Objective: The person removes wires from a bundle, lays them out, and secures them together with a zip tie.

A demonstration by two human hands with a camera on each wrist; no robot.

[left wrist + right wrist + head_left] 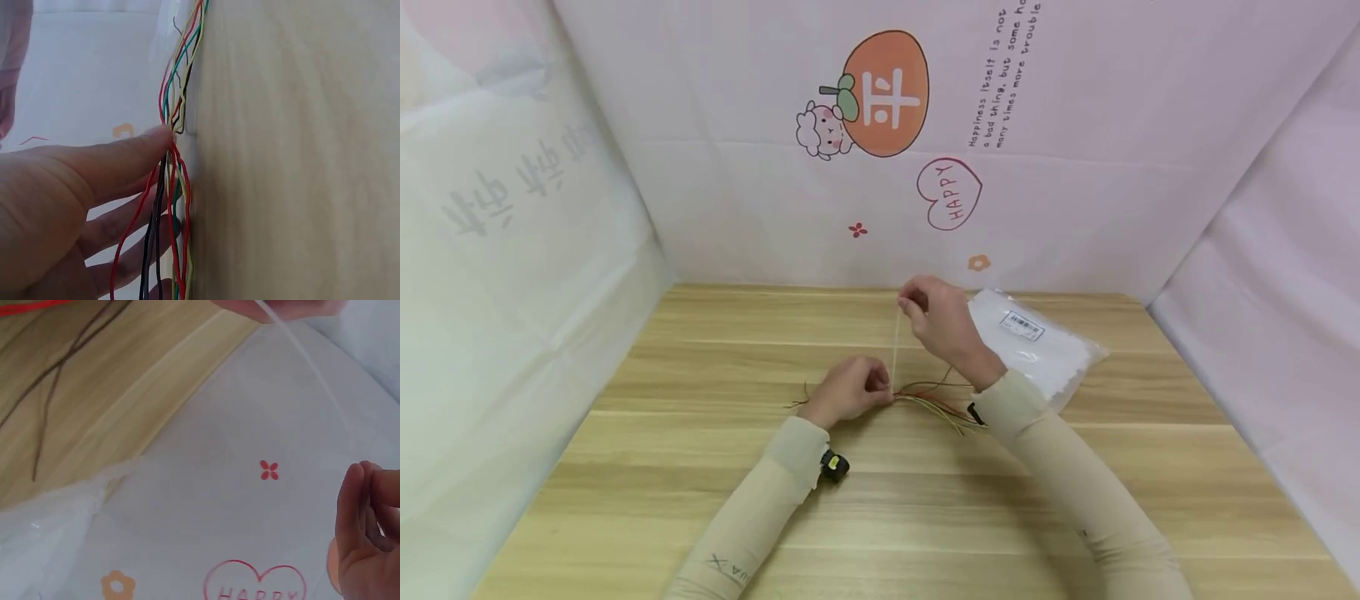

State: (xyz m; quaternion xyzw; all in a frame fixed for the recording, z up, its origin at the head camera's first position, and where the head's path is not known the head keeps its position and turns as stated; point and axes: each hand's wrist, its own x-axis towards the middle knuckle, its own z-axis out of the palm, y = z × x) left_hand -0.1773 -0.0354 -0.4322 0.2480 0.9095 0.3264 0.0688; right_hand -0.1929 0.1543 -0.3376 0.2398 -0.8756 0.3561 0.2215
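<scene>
A bundle of thin red, black, green and yellow wires [934,403] lies low over the table. My left hand [850,390] pinches it near its middle; in the left wrist view the thumb [119,159] presses on the wires [178,206], whose loose ends fan out on both sides. From that spot a thin white cable tie [895,350] runs up, stretched straight. Its upper end is between the thumb and fingertips of my right hand [946,321], raised above the left. In the right wrist view the tie [306,356] slants toward the pinching fingers. The tie's lower end is hidden at the left fingertips.
A clear plastic bag [1037,346] with white contents and a barcode label lies right of the wires, partly behind the right forearm. Printed cloth walls [760,208] stand behind and at both sides of the wooden table [880,517].
</scene>
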